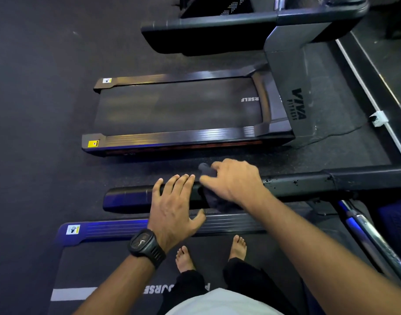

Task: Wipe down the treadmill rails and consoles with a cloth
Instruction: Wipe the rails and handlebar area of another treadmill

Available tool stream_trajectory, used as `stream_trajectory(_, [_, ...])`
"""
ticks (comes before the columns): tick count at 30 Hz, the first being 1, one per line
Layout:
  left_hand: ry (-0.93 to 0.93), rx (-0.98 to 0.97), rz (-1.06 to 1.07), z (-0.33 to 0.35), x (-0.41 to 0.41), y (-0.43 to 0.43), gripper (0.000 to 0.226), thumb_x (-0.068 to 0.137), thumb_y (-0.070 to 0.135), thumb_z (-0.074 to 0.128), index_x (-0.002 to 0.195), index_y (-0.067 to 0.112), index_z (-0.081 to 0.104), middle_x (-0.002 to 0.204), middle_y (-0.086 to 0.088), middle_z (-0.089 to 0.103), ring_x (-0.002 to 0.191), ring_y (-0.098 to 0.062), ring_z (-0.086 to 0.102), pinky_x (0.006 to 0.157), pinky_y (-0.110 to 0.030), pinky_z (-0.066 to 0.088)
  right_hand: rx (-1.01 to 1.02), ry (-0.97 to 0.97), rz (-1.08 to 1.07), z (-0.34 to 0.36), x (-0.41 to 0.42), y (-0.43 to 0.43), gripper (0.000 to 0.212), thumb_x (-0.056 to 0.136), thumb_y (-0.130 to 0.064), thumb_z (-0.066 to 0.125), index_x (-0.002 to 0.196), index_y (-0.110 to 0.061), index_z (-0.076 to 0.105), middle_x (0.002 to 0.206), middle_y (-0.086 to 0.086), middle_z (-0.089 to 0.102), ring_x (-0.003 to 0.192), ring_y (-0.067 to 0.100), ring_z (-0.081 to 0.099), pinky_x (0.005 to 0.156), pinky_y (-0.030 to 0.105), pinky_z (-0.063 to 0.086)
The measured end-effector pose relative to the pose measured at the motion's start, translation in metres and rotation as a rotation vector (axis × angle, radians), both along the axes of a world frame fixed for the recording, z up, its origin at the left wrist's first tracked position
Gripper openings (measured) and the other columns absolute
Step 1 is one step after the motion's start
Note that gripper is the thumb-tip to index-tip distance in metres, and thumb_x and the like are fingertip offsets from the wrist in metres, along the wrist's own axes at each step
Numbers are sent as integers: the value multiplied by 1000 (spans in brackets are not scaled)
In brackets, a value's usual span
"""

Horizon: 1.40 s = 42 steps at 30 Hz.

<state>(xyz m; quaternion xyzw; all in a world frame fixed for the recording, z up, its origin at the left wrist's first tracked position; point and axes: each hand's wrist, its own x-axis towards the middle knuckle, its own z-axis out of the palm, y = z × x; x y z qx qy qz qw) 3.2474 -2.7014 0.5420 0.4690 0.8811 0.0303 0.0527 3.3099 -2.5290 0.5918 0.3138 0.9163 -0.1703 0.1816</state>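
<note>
The right hand (236, 180) has its fingers curled round a dark cloth (212, 200), pressing it over the top of the near treadmill's handrail (126, 198). Just beside it the left hand (174, 205), a black watch (147, 244) on its wrist, lies spread on the same rail, fingers straight, holding nothing. I'd say the rail wipe is under way. The stretch toward the upright (297, 183) looks speckled, so next the cloth should slide that way. The neighbouring treadmill (179, 110) looks untouched.
</note>
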Motion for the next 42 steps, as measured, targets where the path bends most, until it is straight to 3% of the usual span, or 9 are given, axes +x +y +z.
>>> stream_trajectory(3, [-16, -16, -12, 1, 9, 6, 84, 75, 61, 45, 144, 13, 47, 142, -3, 55, 133, -24, 48, 114, -57, 31, -28, -164, -131, -2, -7, 20, 64, 88, -63, 36, 121, -18, 68, 120, 11, 67, 112, 38, 61, 95, 50, 47])
stream_trajectory(9, [-4, 3, 0, -1, 11, 9, 84, 71, 60, 49, 139, 10, 53, 139, -5, 57, 131, -26, 51, 111, -57, 34, 107, 135, 149, -2, 29, -11, 62, 80, -68, 30, 122, -34, 60, 121, -3, 61, 108, 32, 61, 88, 43, 47])
stream_trajectory(14, [-6, 0, -11, -1, 14, 14, 82, 75, 59, 47, 142, 12, 49, 139, -4, 57, 131, -24, 50, 112, -56, 33, -4, -132, -123, -5, 3, 29, 59, 88, -61, 36, 115, -21, 70, 118, 9, 68, 110, 36, 62, 89, 44, 47])
stream_trajectory(20, [1, 20, -1, -2, 16, 16, 81, 74, 58, 50, 140, 11, 51, 139, -5, 57, 131, -25, 50, 111, -56, 34, 103, 112, 139, -2, 38, 3, 64, 79, -68, 28, 123, -33, 59, 124, -2, 61, 110, 32, 59, 90, 44, 47])
stream_trajectory(26, [-7, 3, -13, 0, 21, 22, 82, 75, 60, 49, 142, 12, 50, 139, -4, 57, 130, -25, 50, 112, -56, 34, 26, -112, -141, -3, 18, 29, 60, 88, -62, 36, 121, -22, 67, 119, 7, 65, 111, 36, 59, 91, 48, 45])
stream_trajectory(29, [-8, -2, -4, -1, 23, 23, 83, 75, 60, 50, 142, 12, 49, 140, -4, 56, 132, -25, 49, 112, -56, 33, 167, 54, 44, 2, 45, 5, 57, 87, -65, 36, 127, -30, 58, 126, 1, 58, 114, 33, 55, 94, 49, 42])
stream_trajectory(31, [-7, 1, 3, -2, 22, 24, 83, 74, 59, 50, 142, 12, 50, 140, -4, 56, 132, -25, 49, 111, -56, 34, 88, 105, 124, 2, 41, 9, 55, 86, -66, 37, 124, -33, 59, 126, -1, 60, 113, 32, 58, 91, 44, 44])
stream_trajectory(36, [-8, -11, -1, -1, 25, 28, 83, 75, 60, 49, 143, 13, 49, 140, -3, 56, 131, -24, 49, 112, -54, 34, -81, -187, -109, -4, 7, 51, 63, 88, -64, 37, 125, -23, 68, 126, 9, 67, 117, 37, 60, 98, 47, 47])
stream_trajectory(42, [-9, 4, 4, 0, 27, 30, 82, 75, 59, 49, 143, 13, 49, 140, -4, 56, 132, -25, 49, 112, -55, 34, 175, 86, 77, 1, 56, 15, 64, 82, -67, 22, 118, -31, 61, 119, -1, 61, 109, 32, 59, 88, 44, 43])
